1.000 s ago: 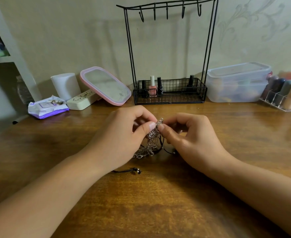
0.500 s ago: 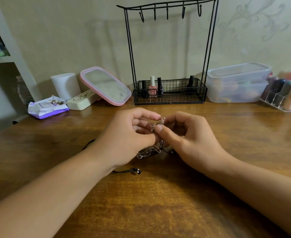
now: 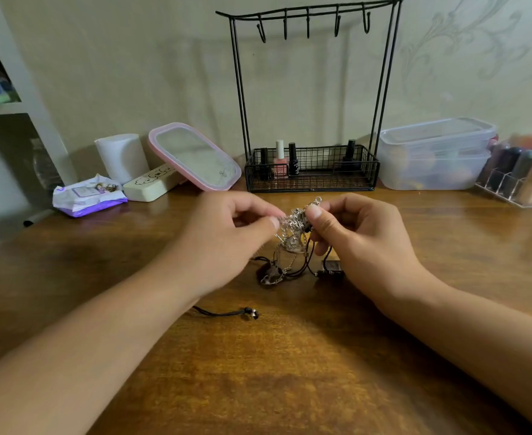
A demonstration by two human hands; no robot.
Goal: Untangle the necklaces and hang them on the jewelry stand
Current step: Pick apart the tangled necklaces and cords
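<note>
A tangle of silver chain necklaces (image 3: 293, 227) and black cord hangs between my hands above the wooden table (image 3: 290, 372). My left hand (image 3: 227, 237) pinches the silver chain at its left side. My right hand (image 3: 355, 233) pinches the top of the tangle between thumb and fingers. The lower loops and a dark pendant (image 3: 332, 267) rest on the table. A black cord end with beads (image 3: 249, 313) lies beneath my left forearm. The black wire jewelry stand (image 3: 312, 23) stands at the back, its hooks bare.
Nail polish bottles (image 3: 279, 160) sit in the stand's wire basket. A pink-rimmed mirror (image 3: 195, 158), a cream case (image 3: 151, 183), a white roll (image 3: 122, 157) and a wipes packet (image 3: 87, 197) lie back left. A clear plastic box (image 3: 434, 152) and a lipstick organizer (image 3: 522, 174) stand back right.
My hands have drawn slightly apart and lifted the tangle, stretching the silver chain between them. More of the black cord and the dark pendant now show on the table.
</note>
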